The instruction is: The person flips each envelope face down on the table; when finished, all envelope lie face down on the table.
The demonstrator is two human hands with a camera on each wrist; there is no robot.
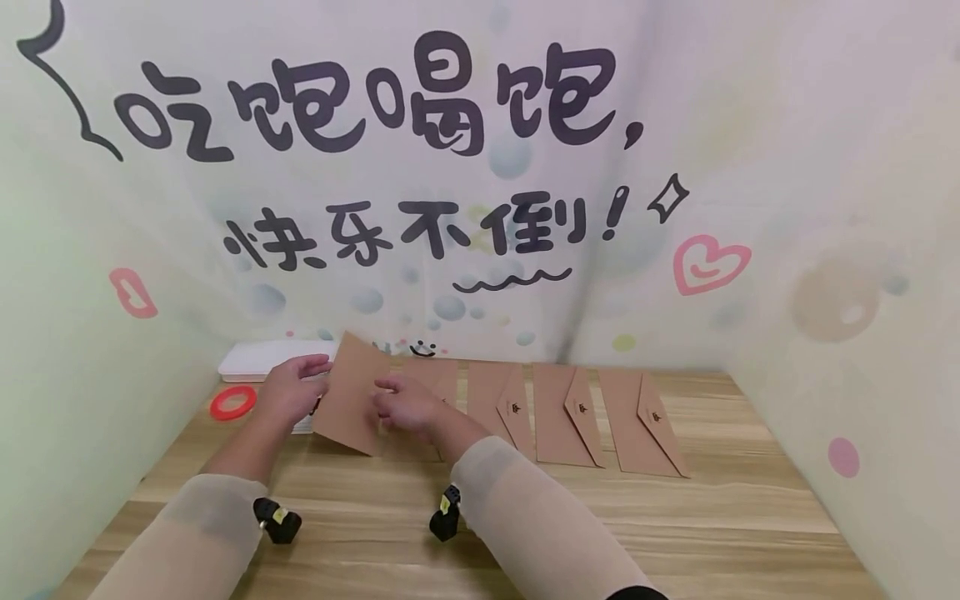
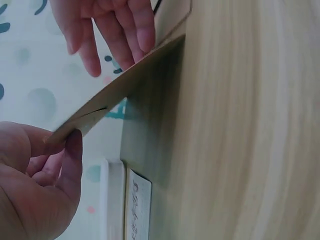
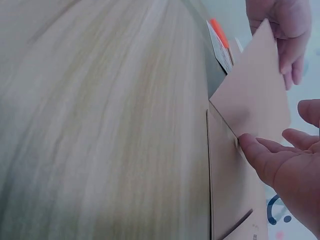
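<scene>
A brown paper envelope [image 1: 348,400] stands tilted up from the table, one edge low near the wood. My left hand [image 1: 296,387] pinches its left edge between thumb and fingers, plain in the left wrist view, where the envelope [image 2: 115,85] slants upward. On the other side, my right hand [image 1: 411,406] has its fingers loosely extended. In the right wrist view a fingertip of the right hand [image 3: 290,165] is at the lower part of the raised envelope [image 3: 257,95]; whether it touches is hard to tell. Beneath the right hand lies another brown envelope [image 1: 427,375], partly covered.
More brown envelopes with pointed flaps lie in a row rightward, the last envelope [image 1: 637,425] farthest right. A white box [image 1: 273,358] and a red ring [image 1: 233,392] sit at back left. A card with handwriting [image 2: 141,205] is beside the box. A printed cloth wall [image 1: 480,292] closes the back.
</scene>
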